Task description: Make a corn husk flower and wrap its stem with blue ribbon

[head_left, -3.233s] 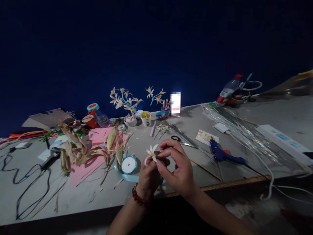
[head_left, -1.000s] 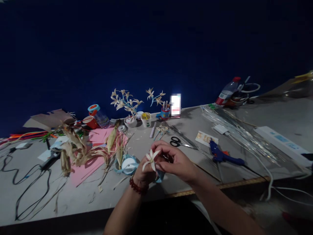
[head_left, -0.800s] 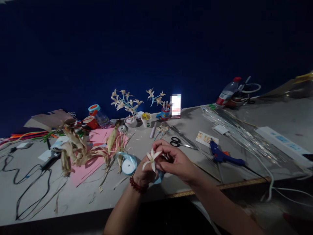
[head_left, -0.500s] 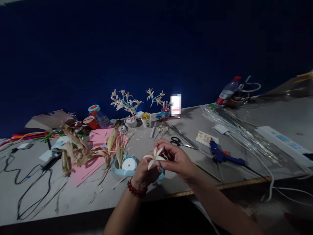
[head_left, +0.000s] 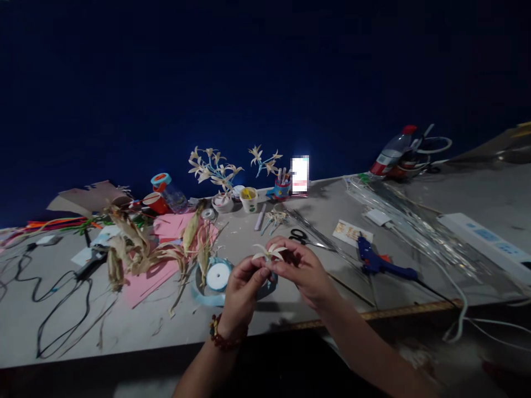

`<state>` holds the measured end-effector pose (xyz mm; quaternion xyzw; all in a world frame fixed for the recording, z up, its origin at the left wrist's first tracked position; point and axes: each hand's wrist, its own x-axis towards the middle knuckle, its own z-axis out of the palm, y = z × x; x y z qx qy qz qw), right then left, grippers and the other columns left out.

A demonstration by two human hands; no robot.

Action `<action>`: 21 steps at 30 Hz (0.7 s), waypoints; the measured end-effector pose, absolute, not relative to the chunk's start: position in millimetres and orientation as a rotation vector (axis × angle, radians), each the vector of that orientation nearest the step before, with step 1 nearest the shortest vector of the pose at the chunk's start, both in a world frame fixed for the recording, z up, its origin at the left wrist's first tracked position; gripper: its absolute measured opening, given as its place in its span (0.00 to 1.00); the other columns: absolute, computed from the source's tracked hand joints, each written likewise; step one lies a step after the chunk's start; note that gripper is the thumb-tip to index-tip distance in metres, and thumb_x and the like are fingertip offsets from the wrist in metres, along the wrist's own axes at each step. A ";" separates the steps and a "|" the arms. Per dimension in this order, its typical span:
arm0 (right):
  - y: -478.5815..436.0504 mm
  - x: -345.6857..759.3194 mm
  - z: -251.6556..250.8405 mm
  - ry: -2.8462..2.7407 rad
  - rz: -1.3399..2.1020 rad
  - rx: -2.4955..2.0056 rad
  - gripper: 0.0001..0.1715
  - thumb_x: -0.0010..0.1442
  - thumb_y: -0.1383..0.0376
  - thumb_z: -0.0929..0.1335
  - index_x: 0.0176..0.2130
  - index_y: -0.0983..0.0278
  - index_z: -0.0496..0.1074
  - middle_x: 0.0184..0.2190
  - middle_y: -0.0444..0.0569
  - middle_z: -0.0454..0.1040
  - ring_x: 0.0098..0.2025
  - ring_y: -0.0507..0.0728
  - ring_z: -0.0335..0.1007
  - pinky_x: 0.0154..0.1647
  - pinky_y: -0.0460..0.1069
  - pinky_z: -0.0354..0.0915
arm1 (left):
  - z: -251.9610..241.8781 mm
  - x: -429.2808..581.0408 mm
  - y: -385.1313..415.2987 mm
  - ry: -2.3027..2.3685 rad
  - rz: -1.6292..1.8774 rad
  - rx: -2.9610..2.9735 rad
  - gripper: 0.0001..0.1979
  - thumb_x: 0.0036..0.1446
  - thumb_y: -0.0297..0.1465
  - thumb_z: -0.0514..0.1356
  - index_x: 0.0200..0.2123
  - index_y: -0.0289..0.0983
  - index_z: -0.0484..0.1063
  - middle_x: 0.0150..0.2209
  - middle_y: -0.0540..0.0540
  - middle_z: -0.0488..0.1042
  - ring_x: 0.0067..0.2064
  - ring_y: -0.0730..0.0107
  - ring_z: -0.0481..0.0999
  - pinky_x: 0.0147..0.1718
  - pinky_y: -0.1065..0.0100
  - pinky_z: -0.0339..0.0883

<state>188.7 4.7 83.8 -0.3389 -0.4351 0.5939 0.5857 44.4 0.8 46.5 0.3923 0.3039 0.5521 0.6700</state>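
A small cream flower (head_left: 269, 252) made of corn husk sits between both hands above the table's front edge. My left hand (head_left: 241, 292), with a red bead bracelet on its wrist, pinches the flower's base from the left. My right hand (head_left: 302, 270) pinches it from the right, fingers curled. A light blue ribbon spool (head_left: 218, 276) lies just left of my left hand, and a strand of ribbon runs under the hands.
Dried corn husks (head_left: 136, 251) lie on pink paper at the left. Black scissors (head_left: 302, 237) and a blue glue gun (head_left: 379, 263) lie to the right. Finished flower sprigs (head_left: 215, 171), cups, a lit phone (head_left: 299, 174), a bottle (head_left: 392, 155) and black cables (head_left: 53, 309) crowd the grey table (head_left: 290, 218).
The flower has turned from facing up-left to lying flatter between the fingertips, and both hands have shifted slightly right. The ribbon spool wobbled beside the left hand.
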 end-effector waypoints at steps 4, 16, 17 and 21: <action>3.1 189.8 80.3 -1.040 1.386 -0.818 0.12 0.50 0.60 0.78 0.34 0.61 0.76 0.33 0.45 0.70 0.34 0.53 0.65 0.35 0.48 0.65 | 48.2 46.7 -1.1 0.661 1.246 0.863 0.08 0.54 0.34 0.71 0.32 0.36 0.79 0.27 0.49 0.77 0.29 0.74 0.73 0.32 0.72 0.68; -2.1 192.7 74.8 -1.053 1.340 -0.795 0.13 0.53 0.61 0.78 0.38 0.60 0.75 0.35 0.44 0.72 0.36 0.53 0.69 0.37 0.47 0.68 | 53.2 49.8 -3.8 0.639 1.263 0.841 0.09 0.53 0.34 0.71 0.30 0.36 0.77 0.26 0.50 0.74 0.29 0.74 0.72 0.32 0.73 0.66; -2.8 192.6 74.7 -1.072 1.313 -0.791 0.12 0.54 0.62 0.77 0.38 0.60 0.75 0.36 0.45 0.72 0.37 0.53 0.70 0.38 0.48 0.68 | 53.5 50.1 -3.7 0.646 1.269 0.834 0.09 0.53 0.33 0.71 0.30 0.36 0.76 0.26 0.50 0.74 0.29 0.75 0.72 0.32 0.73 0.66; -4.2 191.9 74.7 -1.169 1.207 -0.795 0.05 0.57 0.64 0.74 0.37 0.60 0.76 0.37 0.45 0.70 0.38 0.54 0.68 0.38 0.48 0.67 | 52.5 51.2 -3.3 0.665 1.294 0.822 0.09 0.52 0.33 0.71 0.29 0.36 0.76 0.27 0.51 0.73 0.29 0.75 0.72 0.32 0.73 0.66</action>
